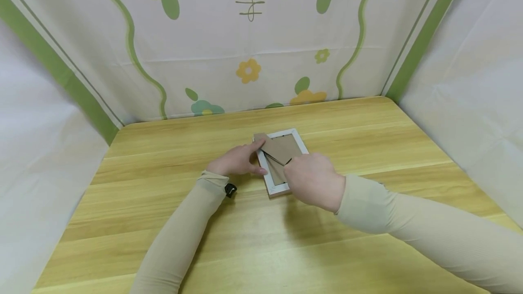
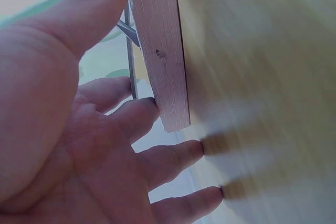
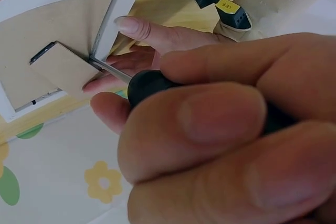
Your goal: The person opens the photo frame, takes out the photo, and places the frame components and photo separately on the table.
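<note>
A picture frame (image 1: 273, 189) lies back side up on the table, with a white rim and a brown backing board (image 1: 288, 142). Its brown stand flap (image 1: 275, 151) sits slanted across the back. My right hand (image 1: 314, 180) grips the dark handle of a screwdriver (image 3: 149, 85). The metal tip meets the rim's inner edge beside the flap in the right wrist view. At the frame's left side, my left hand (image 1: 239, 160) rests its thumb on the rim, and a forefinger touches the flap. Its fingers (image 2: 173, 163) are spread and fairly straight.
The wooden table (image 1: 163, 167) runs back to a floral cloth (image 1: 220, 67). White cloth walls (image 1: 470, 90) stand at both sides. A black strap piece with a yellow label (image 3: 228, 6) sits on the left wrist.
</note>
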`<state>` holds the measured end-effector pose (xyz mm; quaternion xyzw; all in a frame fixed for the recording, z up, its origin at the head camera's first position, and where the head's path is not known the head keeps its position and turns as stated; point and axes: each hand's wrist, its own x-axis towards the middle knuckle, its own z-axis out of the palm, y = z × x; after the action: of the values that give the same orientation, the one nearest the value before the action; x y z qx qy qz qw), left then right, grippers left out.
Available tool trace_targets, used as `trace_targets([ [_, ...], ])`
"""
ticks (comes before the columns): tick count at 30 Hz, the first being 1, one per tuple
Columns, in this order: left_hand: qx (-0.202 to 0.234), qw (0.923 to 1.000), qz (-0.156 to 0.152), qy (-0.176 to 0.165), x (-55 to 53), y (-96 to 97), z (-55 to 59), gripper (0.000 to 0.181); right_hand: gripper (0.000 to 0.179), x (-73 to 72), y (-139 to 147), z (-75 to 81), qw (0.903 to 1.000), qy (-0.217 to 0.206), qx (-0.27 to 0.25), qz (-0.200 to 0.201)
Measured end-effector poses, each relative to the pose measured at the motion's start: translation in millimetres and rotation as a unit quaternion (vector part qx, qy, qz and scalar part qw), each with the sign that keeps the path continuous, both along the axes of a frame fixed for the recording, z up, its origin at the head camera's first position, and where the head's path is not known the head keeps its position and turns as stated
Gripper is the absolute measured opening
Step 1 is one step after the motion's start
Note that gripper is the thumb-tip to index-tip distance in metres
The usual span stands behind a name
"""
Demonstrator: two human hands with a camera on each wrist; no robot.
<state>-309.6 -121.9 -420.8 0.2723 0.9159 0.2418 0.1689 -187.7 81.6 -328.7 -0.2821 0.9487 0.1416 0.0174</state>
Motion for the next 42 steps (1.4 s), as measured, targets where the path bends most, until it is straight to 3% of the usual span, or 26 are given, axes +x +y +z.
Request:
trace_targets([
  [8,-0.009,0.9998,0.013,-0.010,0.5,1.3,2.1,0.101,0.028,-4.8,2.2,3.2,0.9989,-0.041,-0.009,-0.020],
  [17,-0.007,0.9998,0.013,-0.011,1.2,1.6,3.3,0.100,0.028,-5.1,7.4,4.3,0.9984,-0.048,-0.020,-0.024],
  [34,-0.005,0.9997,0.016,-0.015,1.4,1.8,2.5,0.102,0.039,0.2,0.1,1.2,0.9996,0.023,0.012,0.012],
  [42,-0.006,0.9998,0.015,-0.014,0.7,2.0,1.8,0.103,0.030,-4.2,1.6,4.9,0.9994,-0.029,0.018,-0.010],
])
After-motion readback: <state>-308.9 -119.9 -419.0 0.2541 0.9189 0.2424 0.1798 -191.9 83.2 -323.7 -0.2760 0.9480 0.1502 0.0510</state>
